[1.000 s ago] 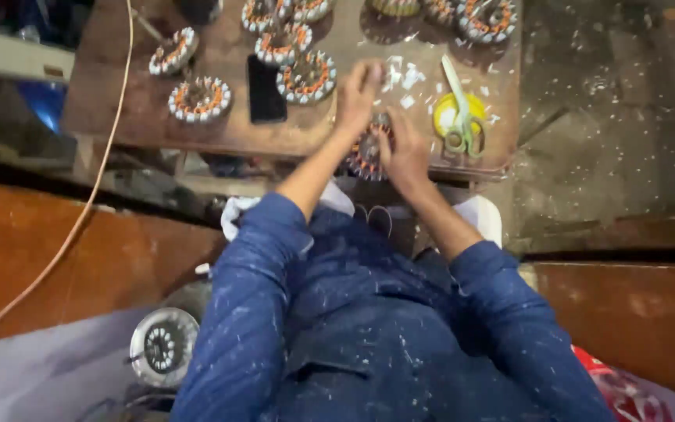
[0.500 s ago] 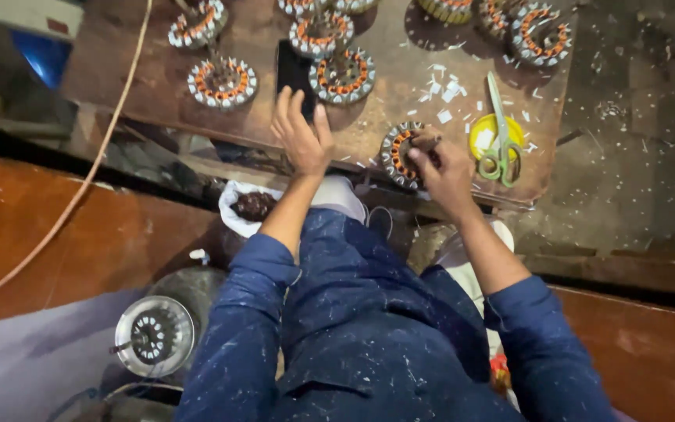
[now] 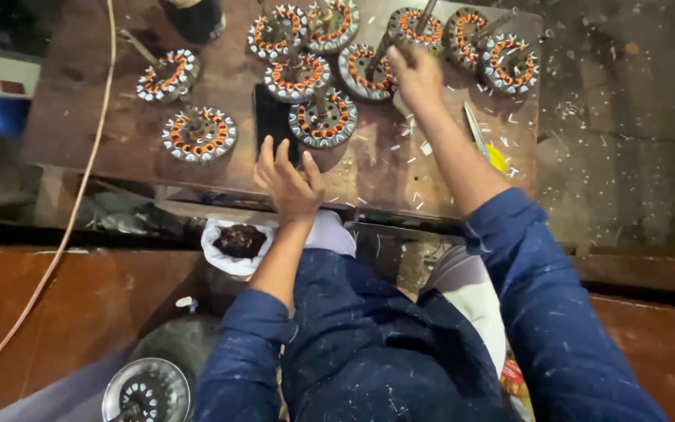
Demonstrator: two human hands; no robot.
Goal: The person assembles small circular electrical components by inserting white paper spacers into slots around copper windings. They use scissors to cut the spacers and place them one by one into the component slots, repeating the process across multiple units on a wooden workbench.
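**Stator set among others at the far edge of the bench**

A wooden bench [image 3: 119, 148] is seen from above, with a person in a blue speckled shirt leaning over it. The right hand [image 3: 416, 78] is stretched to the far side, fingers closed around the rim of a stator [image 3: 414, 27], a round metal ring wound with copper coils and fitted with a shaft. That stator sits on the bench in the back row, just beside two more at its right [image 3: 509, 62]. The left hand [image 3: 287, 176] is held open, fingers spread, and is rested near the front edge, touching a dark phone [image 3: 273, 117] and just beside another stator [image 3: 323, 117].

For the step in hand to go well, the stator would best be gripped by the steel rim and not by the coils, kept level, and eased into a gap so that its shaft does not knock a neighbour. The open left hand would serve as a brace on the bench.

Small white scraps are scattered over the wood. A pale strip [image 3: 474, 129] and something yellow [image 3: 497, 156] are partly hidden by the right forearm.

Below the bench edge, a white bag [image 3: 220, 254] is seen open, with dark brown matter [image 3: 241, 240] inside; what it is cannot be told. A dark pot [image 3: 195, 17] stands at the far edge, its contents unclear.
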